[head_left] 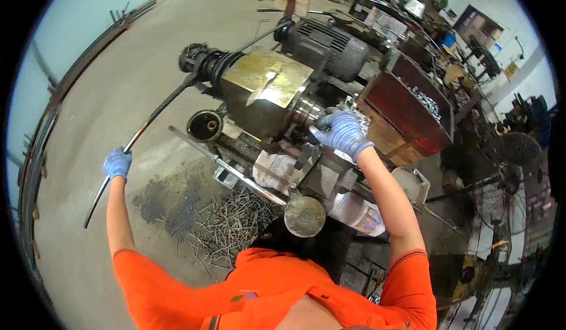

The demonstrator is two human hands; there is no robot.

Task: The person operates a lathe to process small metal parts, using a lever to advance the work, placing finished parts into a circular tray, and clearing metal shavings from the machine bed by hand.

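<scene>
L hand [118, 163]: 1 bar [157, 113]; R hand [343, 132] nr 1 spindle [307, 111].

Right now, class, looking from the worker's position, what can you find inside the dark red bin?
Inside the dark red bin, many small silvery pieces show, heaped together. Whatever lies beneath them is covered, so it cannot be seen.
</scene>
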